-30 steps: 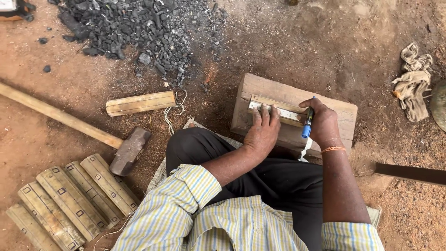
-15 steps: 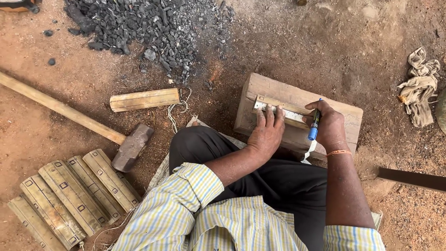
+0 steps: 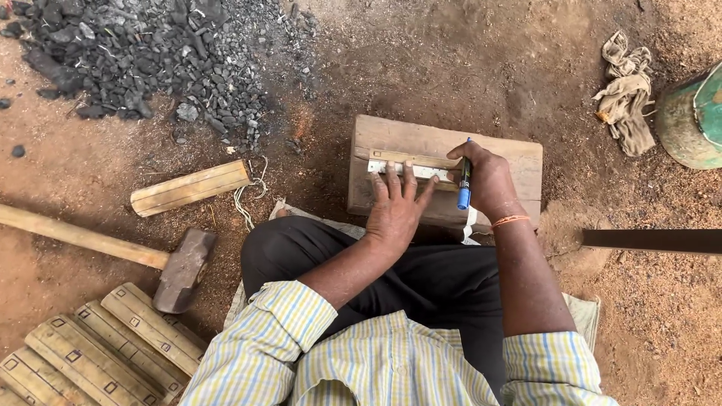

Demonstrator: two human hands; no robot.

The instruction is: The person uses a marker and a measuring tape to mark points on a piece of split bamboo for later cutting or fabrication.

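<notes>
1. Charcoal heap (image 3: 143, 60) lies on the dirt, far left of my work.
2. Sledgehammer (image 3: 180, 267) rests beside my left knee.
3. Wooden block (image 3: 496, 150) sits before my knees, carrying a thin wood strip (image 3: 398, 158).
4. My left hand (image 3: 395, 210), fingers spread flat, presses a metal ruler (image 3: 436, 172) against that strip.
5. My right hand (image 3: 489, 180) grips a blue pen (image 3: 465, 184), tip at the strip.

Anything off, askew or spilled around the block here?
Nothing really stands out. Left hand pins a metal strip flat on the wooden block; right hand holds a blue marker. Charcoal lies scattered loosely on the dirt.
</notes>
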